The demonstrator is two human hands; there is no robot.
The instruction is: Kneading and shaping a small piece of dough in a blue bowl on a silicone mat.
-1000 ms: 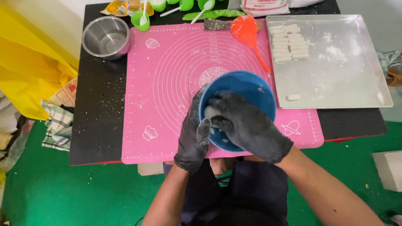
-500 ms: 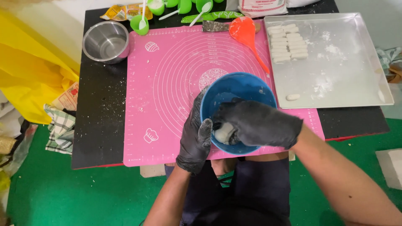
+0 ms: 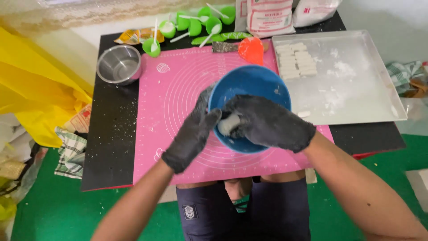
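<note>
Fingers (image 3: 243, 117) of right hand (image 3: 272, 127) curl around white dough (image 3: 228, 125); left hand (image 3: 191, 134) clasps bowl (image 3: 263, 85) rim at nine o'clock. Dough likely soft, sticky; grip underneath.

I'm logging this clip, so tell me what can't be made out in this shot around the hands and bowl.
- Head view: the right hand covers most of the dough, so its size is unclear.
- The left hand hides the bowl's near-left rim.
- The flour bags are cut off by the top edge.
- The green cups' contents are too small to tell.
</note>
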